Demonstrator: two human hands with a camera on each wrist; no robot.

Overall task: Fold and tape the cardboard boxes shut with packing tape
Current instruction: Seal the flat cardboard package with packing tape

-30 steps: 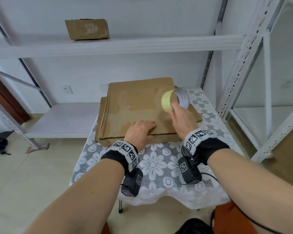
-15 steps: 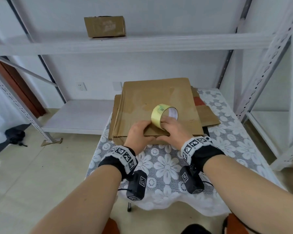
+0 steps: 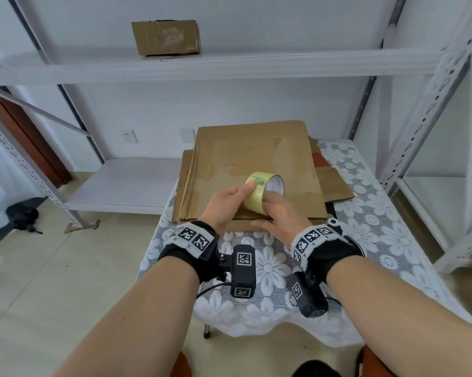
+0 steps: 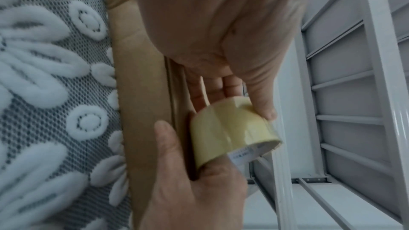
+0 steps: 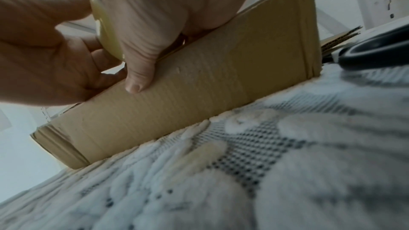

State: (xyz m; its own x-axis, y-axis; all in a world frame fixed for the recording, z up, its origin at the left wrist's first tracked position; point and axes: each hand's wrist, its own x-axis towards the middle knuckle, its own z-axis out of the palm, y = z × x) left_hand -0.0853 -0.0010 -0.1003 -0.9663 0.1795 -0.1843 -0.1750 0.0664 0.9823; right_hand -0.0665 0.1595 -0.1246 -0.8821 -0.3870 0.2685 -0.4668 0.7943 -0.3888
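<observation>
- One roll of yellowish packing tape [image 3: 262,193] stands on edge on the near part of the top flattened cardboard box [image 3: 254,164], between the two hands; a barcode label shows on its outer wrap.
- Right hand [image 3: 279,216] grips the roll from the near right side, fingers curled over its rim, while its thumb [image 5: 138,76] points down against the near edge of the cardboard stack.
- Left hand [image 3: 229,205] reaches in from the left with its forefinger laid on the roll's outer face by the label; in the left wrist view its thumb [image 4: 263,97] and fingers [image 4: 212,90] close around the roll, pinching it.
- Several flattened boxes lie stacked under the top one, on the tabletop [image 3: 365,221] with its white floral lace cloth.
- Black-handled scissors [image 5: 374,53] lie on the cloth just beside the stack's right end.
- Another small cardboard box [image 3: 166,37] sits on the upper shelf [image 3: 284,63] of the white metal rack behind.
</observation>
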